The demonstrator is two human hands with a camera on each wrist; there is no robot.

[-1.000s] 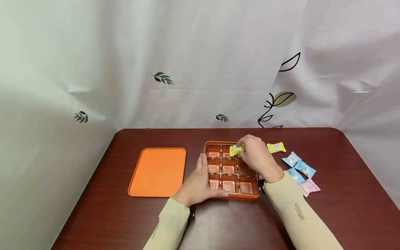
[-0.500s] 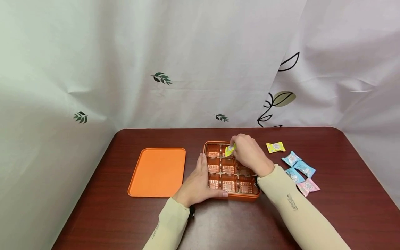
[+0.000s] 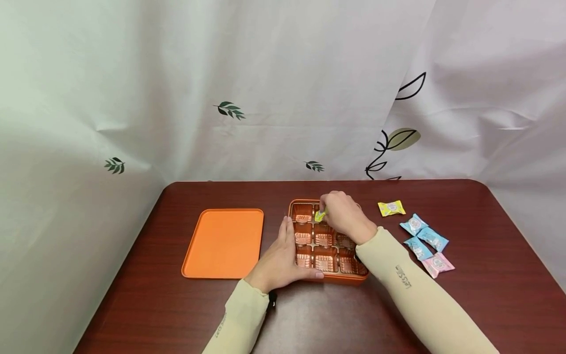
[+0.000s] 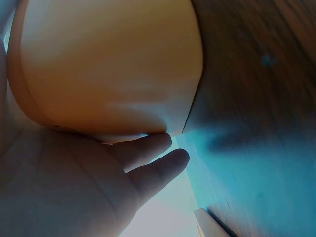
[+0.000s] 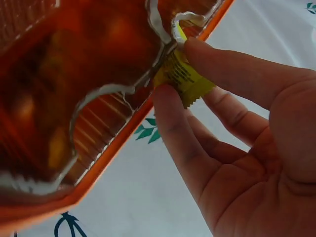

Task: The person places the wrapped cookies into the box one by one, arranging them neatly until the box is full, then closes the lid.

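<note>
An orange box point(image 3: 342, 279) with a clear divided insert stands on the table, its compartments in rows. My left hand point(image 3: 276, 263) braces its near left corner, fingers straight along the left side and thumb across the front. In the left wrist view the fingers point(image 4: 153, 173) lie beside the orange wall point(image 4: 113, 64). Over the back middle compartment, my right hand point(image 3: 344, 215) pinches a yellow wrapped candy point(image 3: 320, 216) between thumb and fingertips. The right wrist view has this candy point(image 5: 180, 81) at the insert's dividers. My right hand hides the back right compartment in the head view.
An orange lid point(image 3: 223, 243) lies flat left of the box. To the right are another yellow candy point(image 3: 391, 208), several blue candies point(image 3: 433, 240) and a pink one point(image 3: 438, 265). A pale curtain point(image 3: 265, 88) hangs behind the dark red table point(image 3: 146, 295).
My right hand has moved left with the yellow candy, lowering it into the back middle compartment. The left hand and the box have stayed in place.
</note>
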